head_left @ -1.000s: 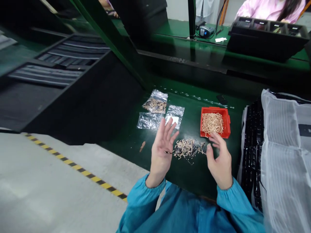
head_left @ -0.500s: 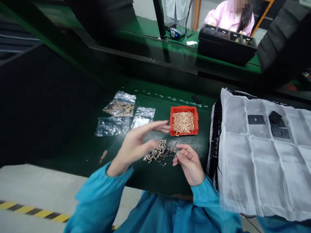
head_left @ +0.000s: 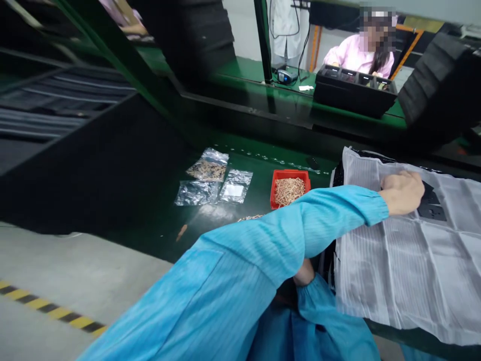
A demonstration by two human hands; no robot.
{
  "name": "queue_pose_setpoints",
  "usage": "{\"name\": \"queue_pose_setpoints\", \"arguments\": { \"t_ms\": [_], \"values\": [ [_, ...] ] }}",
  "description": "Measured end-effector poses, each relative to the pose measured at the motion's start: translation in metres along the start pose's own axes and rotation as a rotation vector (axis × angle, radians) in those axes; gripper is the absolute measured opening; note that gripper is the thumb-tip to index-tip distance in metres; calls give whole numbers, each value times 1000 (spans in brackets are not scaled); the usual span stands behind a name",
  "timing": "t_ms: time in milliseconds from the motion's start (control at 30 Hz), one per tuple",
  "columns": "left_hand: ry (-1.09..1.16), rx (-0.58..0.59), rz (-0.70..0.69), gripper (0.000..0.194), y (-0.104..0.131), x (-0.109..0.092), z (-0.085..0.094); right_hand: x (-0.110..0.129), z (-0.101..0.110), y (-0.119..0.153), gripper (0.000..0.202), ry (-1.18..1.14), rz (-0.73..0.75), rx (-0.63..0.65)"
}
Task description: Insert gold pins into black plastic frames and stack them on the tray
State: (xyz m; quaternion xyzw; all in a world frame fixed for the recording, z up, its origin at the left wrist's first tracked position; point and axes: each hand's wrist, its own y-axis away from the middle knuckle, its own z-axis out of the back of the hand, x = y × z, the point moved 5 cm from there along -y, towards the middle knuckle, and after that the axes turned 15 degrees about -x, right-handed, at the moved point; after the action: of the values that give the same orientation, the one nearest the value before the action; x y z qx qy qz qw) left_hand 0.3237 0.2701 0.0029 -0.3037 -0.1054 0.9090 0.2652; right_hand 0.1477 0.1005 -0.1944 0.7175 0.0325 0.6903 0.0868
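My left hand reaches across to the right and is over the black flat parts on the white padded sheet. Its fingers point away and are mostly hidden, so what they hold does not show. Beneath the left sleeve, only the wrist of my right hand shows; its fingers are covered. A red tray full of small tan pieces stands beyond the left forearm. The edge of a loose pile of small pieces peeks out above that sleeve.
Clear plastic bags, one with tan pieces, lie left of the red tray on the green table. Across the divider a person in pink sits behind a black bin. A brown scrap lies near the table's front edge.
My left hand has swung from above the loose pile to the black parts on the right. Its sleeve now covers my right hand and most of the pile. The view has shifted left.
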Motion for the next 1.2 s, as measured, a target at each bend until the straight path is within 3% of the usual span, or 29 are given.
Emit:
{"name": "queue_pose_setpoints", "arguments": {
  "t_ms": [100,167,233,367,433,533,600,700,833,933,1033,1200],
  "values": [
    [64,19,-135,7,3,0,22,-1,-4,3,37,-53,-14,36],
    [122,-34,-179,14,13,5,51,-2,-8,4,38,-89,-31,51],
    [180,-127,-130,23,35,21,88,-4,-9,4,37,-127,-54,55],
    [462,-234,139,24,114,85,149,-3,-2,-1,37,-185,-101,-13],
    [777,-290,533,34,167,129,162,0,4,-3,37,-199,-108,-84],
    [819,-450,836,33,242,170,174,10,9,-3,36,-212,-77,-177],
    [757,-518,915,26,280,181,177,21,10,-1,33,-222,-35,-221],
    [731,-500,988,26,317,184,175,44,8,3,25,-248,47,-237],
    [802,-422,1063,30,340,182,170,77,-6,9,25,-231,129,-131],
    [883,-424,1121,45,350,182,166,91,-21,14,26,-176,123,-29],
    [943,-448,1129,49,356,182,163,93,-32,17,25,-135,102,31],
    [947,-417,1107,31,359,178,164,89,-39,20,26,-92,81,50]
  ]
}}
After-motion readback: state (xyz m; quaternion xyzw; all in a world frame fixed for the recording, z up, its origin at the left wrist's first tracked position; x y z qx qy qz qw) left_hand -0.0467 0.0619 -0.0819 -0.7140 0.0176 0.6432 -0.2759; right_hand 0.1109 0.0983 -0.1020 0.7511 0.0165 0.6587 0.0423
